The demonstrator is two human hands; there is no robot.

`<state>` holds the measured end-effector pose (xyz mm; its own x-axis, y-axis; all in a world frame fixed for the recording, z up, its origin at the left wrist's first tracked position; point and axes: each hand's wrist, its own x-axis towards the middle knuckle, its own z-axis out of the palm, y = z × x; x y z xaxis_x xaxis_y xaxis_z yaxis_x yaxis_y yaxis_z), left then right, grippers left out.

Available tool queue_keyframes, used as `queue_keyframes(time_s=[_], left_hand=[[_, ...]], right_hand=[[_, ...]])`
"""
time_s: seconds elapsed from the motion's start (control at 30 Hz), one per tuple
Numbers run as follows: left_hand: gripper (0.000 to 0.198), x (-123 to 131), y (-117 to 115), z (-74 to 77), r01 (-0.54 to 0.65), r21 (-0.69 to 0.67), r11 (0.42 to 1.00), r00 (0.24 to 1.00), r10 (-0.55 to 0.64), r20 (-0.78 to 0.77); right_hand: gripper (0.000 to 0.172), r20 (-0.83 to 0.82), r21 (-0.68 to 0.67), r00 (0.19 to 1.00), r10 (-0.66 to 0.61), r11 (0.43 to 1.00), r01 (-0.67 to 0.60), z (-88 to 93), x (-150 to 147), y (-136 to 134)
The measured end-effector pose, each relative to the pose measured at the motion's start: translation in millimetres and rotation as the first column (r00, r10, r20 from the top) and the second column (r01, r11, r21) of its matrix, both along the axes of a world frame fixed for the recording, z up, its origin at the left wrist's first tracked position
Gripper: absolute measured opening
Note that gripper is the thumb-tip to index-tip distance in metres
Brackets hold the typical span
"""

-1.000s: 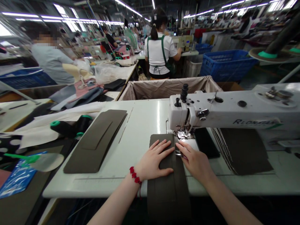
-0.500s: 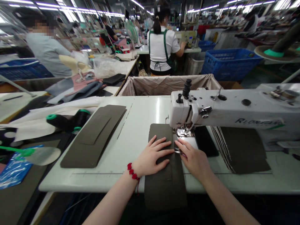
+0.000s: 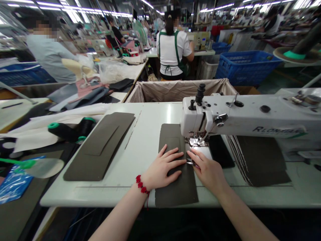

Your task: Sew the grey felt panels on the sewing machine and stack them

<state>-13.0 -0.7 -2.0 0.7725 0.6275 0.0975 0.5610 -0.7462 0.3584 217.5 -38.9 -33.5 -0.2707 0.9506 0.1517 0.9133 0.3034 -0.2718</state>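
My left hand (image 3: 167,165) lies flat with spread fingers on a dark olive fabric panel (image 3: 177,194), left of the sewing machine's presser foot. Against the panel's right edge, my right hand (image 3: 207,167) is closed around small metal thread snips (image 3: 190,162), whose tips poke out toward the left fingers. The sewing machine (image 3: 225,113) stands just beyond, with its needle area (image 3: 197,140) at the panel's right edge. A faint stitched outline shows on the panel's upper part.
To the left lies a stack of olive panels (image 3: 100,147); more panels (image 3: 265,160) sit under the machine arm. A dark flat object (image 3: 220,152) is beside the needle plate. Black thread cones (image 3: 62,131) lie far left. A cloth-lined bin (image 3: 180,92) stands behind the table, with co-workers beyond.
The olive panel has slid away from me, past the needle area; its near end now rests about at the table's front edge instead of hanging over. Both hands stay in nearly the same place.
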Motion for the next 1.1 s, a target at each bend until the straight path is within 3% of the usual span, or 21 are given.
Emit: queue_keyframes(time_s=[0.5,1.1], left_hand=[[0.041,1.8,-1.7,-1.5,-0.079,0.045,0.996,0.994,0.075,0.074],[0.041,8.5,-0.6,-3.7,-0.141,0.073,0.987,0.990,0.143,-0.019]], right_hand=[[0.052,-0.009,-0.004,1.000,-0.006,1.000,0.006,-1.2,-0.9,0.1],[0.053,-0.023,0.010,1.000,-0.002,1.000,0.002,-2.5,-0.5,0.3]])
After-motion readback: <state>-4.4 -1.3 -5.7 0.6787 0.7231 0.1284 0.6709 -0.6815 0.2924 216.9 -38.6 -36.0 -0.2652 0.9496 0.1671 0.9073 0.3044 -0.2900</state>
